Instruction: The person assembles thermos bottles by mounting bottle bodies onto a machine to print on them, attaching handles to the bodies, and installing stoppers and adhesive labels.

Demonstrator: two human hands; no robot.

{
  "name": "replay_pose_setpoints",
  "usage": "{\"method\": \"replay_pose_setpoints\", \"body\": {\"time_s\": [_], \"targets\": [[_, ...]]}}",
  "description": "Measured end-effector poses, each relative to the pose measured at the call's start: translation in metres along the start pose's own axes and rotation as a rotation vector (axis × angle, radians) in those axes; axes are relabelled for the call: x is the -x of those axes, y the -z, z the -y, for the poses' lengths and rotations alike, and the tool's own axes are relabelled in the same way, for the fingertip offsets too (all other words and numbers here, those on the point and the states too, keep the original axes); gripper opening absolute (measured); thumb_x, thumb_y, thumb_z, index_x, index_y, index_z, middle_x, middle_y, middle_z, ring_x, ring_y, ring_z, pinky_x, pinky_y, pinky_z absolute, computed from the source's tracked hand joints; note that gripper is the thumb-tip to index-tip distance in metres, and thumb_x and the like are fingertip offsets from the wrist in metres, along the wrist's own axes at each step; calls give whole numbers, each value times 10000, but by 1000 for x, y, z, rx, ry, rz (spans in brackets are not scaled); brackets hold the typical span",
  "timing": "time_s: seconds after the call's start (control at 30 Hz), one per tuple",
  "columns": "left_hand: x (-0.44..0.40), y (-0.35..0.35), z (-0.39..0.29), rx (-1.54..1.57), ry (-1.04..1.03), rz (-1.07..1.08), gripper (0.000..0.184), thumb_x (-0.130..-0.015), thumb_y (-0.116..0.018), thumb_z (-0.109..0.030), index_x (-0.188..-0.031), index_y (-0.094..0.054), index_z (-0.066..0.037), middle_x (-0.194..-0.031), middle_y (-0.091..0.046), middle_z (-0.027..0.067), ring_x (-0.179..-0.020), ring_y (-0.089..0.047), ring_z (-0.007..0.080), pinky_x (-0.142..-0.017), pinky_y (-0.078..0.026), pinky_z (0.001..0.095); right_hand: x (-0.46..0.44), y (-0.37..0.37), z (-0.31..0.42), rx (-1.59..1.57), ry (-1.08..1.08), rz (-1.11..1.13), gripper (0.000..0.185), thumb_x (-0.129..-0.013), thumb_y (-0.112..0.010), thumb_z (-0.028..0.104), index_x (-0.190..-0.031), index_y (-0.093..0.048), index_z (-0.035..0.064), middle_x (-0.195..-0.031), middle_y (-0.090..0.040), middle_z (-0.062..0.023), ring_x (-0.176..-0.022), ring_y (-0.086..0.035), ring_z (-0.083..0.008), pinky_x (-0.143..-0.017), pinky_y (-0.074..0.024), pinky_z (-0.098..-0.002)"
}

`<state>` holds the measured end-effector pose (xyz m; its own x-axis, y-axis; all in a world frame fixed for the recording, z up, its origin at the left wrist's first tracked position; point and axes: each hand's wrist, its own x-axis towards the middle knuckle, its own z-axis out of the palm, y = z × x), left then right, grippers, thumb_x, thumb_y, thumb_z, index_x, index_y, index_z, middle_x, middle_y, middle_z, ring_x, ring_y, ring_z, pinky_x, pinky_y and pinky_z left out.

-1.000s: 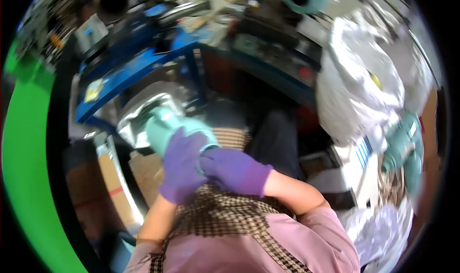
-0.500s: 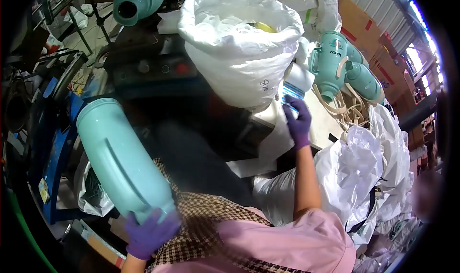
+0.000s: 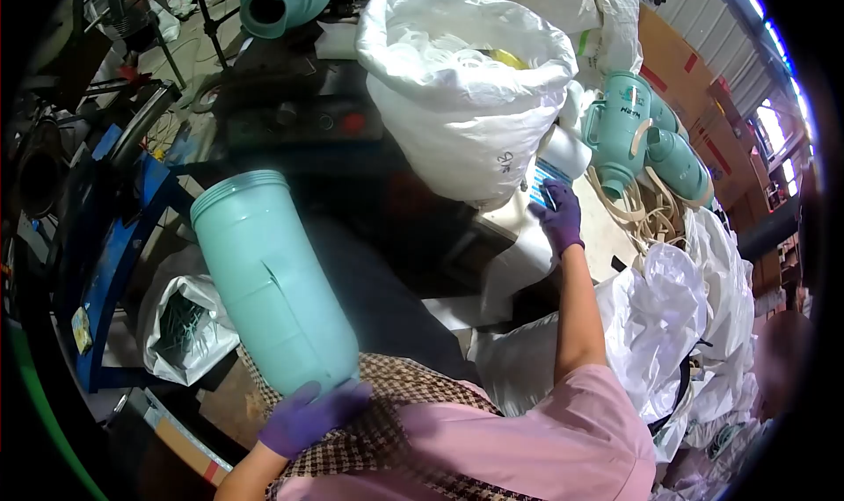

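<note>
A large teal plastic bottle body [image 3: 277, 281] leans across the lower left, its threaded rim up and its narrower end down by the apron. My left hand [image 3: 312, 417], in a purple glove, is wrapped round that lower end. My right hand [image 3: 561, 215], also gloved in purple, reaches out to the right with curled fingers beside a blue-striped label on a white surface [image 3: 598, 242]. A small dark item shows at its fingertips, too small to name. A white roll [image 3: 565, 152] lies just above this hand.
Above centre stands a white sack [image 3: 457, 123] of translucent rings. Finished teal bottles [image 3: 622, 132] and beige straps [image 3: 659, 215] lie to the right. A white bag [image 3: 189, 330] with green pieces sits left, near a blue metal frame [image 3: 119, 255]. Plastic bags [image 3: 655, 325] fill the lower right.
The view has swung right since the first frame. My hands, together on the bottle then, are now apart. Since the second frame, my right hand's fingers have closed in near the label.
</note>
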<state>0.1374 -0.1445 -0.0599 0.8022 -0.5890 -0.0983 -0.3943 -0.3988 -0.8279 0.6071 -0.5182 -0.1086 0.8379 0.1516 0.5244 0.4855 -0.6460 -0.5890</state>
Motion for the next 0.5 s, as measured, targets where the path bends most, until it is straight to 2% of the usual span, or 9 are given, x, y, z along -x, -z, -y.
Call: {"method": "replay_pose_setpoints", "body": {"time_s": [0.03, 0.07, 0.13, 0.2, 0.3, 0.33, 0.43, 0.47, 0.5], "targets": [[-1, 0, 0, -34, 51, 3, 657, -1034, -363, -232, -1604, -173, 34, -1674, -189, 196, -1555, -183, 302, -1278, -141, 377, -1, -1, -3, 10, 26, 24, 304, -766, -833, 144, -1034, -750, 24, -1091, -693, -122, -1020, -663, -273, -882, -538, -363], [-2, 1, -1, -363, 8, 45, 657, -1030, -356, -228, -1599, -174, 46, -1668, -187, 218, -1553, -180, 326, -1280, -137, 381, -1, -2, -6, 20, 52, 47, 366, -753, -856, 155, -1072, -739, 20, -1125, -688, -127, -1045, -661, -285, -904, -538, -368], [0, 3, -5, -682, -57, 94, 653, -1025, -350, -218, -1591, -182, 59, -1663, -183, 237, -1551, -175, 345, -1281, -130, 384, -7, -1, -13, 49, -52, 94, 366, -758, -854, 159, -1076, -741, 17, -1145, -684, -131, -1053, -659, -294, -915, -534, -368], [1, 1, -8, -677, -82, 109, 644, -1024, -349, -211, -1583, -194, 68, -1665, -181, 233, -1552, -174, 337, -1282, -122, 384, -7, -4, -17, 97, -112, 86, 361, -772, -845, 153, -1084, -741, 5, -1164, -685, -136, -1038, -665, -304, -920, -524, -367], [2, -1, -12, -666, -86, 140, 628, -1029, -339, -203, -1566, -208, 94, -1667, -175, 234, -1553, -171, 335, -1285, -112, 388, -9, -6, -13, 92, -184, 59, 402, -785, -856, 198, -1086, -726, -35, -1102, -684, -135, -996, -665, -271, -905, -516, -338], [2, -2, -13, -670, -88, 148, 622, -1031, -335, -199, -1562, -211, 101, -1667, -173, 235, -1553, -168, 334, -1286, -111, 389, -11, -11, -16, 84, -159, -8, 321, -795, -858, 173, -994, -711, -32, -980, -683, -98, -873, -657, -204, -827, -523, -311], [1, -2, -12, -717, -118, 145, 600, -1033, -337, -164, -1557, -218, 104, -1670, -168, 230, -1556, -158, 328, -1284, -126, 389, -11, -13, -22, -48, -340, 10, 255, -797, -860, 141, -919, -680, 7, -871, -671, -49, -779, -622, -147, -755, -515, -294], [1, -2, -13, -720, -122, 142, 593, -1031, -348, -144, -1555, -222, 104, -1671, -168, 226, -1557, -157, 322, -1283, -137, 388, -9, -14, -20, -55, -313, -13, 236, -805, -854, 122, -894, -653, 38, -798, -652, -11, -727, -588, -112, -710, -501, -280], [1, -3, -13, -624, -92, 116, 592, -1026, -361, -123, -1555, -221, 103, -1673, -164, 221, -1559, -155, 314, -1281, -149, 387, -6, -11, -18, -132, -336, -28, 225, -802, -853, 115, -887, -658, 39, -808, -652, -16, -733, -588, -114, -711, -499, -280]]}}
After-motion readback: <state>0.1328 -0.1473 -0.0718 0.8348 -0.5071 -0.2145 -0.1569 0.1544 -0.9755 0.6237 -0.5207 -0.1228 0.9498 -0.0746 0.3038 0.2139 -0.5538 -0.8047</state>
